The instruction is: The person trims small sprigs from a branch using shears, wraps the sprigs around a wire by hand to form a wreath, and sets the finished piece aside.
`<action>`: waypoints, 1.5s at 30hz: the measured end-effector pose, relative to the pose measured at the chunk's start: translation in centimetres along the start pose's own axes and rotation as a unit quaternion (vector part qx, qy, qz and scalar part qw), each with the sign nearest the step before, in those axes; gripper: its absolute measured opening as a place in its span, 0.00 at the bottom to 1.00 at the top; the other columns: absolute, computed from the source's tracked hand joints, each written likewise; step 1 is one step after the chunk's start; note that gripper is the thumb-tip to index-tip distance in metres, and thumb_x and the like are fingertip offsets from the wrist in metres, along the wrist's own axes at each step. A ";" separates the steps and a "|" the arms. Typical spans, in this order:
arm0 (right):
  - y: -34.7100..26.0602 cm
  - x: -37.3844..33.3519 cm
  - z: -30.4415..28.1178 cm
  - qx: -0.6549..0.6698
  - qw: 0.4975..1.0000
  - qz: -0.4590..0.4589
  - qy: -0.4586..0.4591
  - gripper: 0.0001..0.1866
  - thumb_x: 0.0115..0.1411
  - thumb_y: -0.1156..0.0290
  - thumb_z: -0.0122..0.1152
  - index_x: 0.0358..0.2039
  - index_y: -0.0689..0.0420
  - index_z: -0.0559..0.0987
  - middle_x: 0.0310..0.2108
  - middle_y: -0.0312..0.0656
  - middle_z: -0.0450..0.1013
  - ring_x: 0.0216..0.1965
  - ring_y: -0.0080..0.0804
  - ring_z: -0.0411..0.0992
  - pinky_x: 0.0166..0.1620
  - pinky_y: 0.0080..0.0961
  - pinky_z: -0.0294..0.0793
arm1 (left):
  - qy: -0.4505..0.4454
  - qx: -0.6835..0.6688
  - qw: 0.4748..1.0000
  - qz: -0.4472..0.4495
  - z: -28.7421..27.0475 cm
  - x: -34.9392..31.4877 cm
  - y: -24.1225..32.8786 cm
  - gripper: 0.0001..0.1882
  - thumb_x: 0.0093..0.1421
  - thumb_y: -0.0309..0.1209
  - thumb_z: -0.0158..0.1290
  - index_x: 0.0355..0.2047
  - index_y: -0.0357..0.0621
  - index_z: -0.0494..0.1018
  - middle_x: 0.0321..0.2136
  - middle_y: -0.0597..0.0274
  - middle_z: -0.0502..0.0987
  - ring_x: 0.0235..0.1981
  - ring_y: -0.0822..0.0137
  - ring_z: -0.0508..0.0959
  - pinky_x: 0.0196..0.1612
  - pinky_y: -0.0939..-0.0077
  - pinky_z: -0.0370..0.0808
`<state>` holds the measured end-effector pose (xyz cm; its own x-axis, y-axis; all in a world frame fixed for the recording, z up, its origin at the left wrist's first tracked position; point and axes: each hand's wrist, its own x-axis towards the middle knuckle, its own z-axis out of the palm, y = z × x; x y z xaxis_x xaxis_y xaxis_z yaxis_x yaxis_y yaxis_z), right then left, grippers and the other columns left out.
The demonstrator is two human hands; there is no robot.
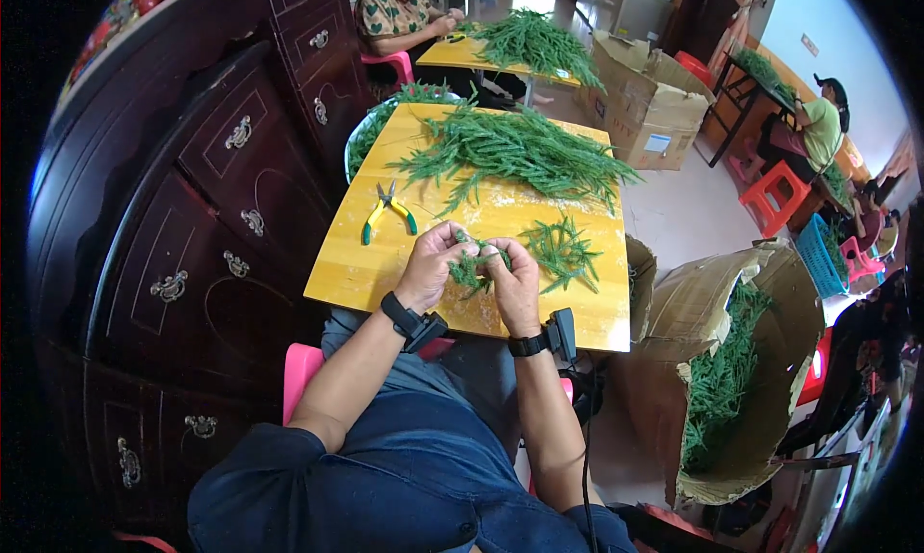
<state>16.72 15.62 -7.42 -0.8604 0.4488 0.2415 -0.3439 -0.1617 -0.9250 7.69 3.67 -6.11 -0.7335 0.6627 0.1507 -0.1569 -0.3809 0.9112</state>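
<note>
My left hand [436, 262] and my right hand [511, 276] meet over the near part of a yellow wooden table [361, 269]. Their fingers pinch a small green artificial fern sprig [468, 276] between them, and its lower leaves hang below the fingertips. Just right of my right hand lies a loose cluster of thin green sprigs [564, 255]. Pliers [388, 213] with yellow and green handles rest left of my hands, jaws pointing away. Across the table's far side spreads a large heap of long green artificial branches [520, 154].
Dark wooden drawers [212, 216] stand close at the left. At my right is an open cardboard box [664, 380] holding green foliage [722, 370]. A round tub [361, 149] of greenery touches the table's far left. Beyond, a person [399, 24] works at another yellow table [452, 54].
</note>
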 end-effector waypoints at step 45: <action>-3.3 0.5 -4.5 -0.269 0.930 -0.197 0.156 0.11 0.59 0.78 0.58 0.44 0.64 0.77 0.34 0.39 0.78 0.35 0.24 0.76 0.40 0.23 0.76 | 0.053 0.650 0.758 -0.010 -4.4 15.6 -2.5 0.23 0.53 0.38 0.58 0.46 0.36 0.73 0.43 0.46 0.78 0.34 0.56 0.81 0.39 0.64 0.76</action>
<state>19.10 20.33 -5.53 -0.5272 0.6276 0.5729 -0.2988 0.4942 -0.8164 -6.23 12.11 -7.70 -0.7999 0.5775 0.1632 0.5645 0.6319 0.5310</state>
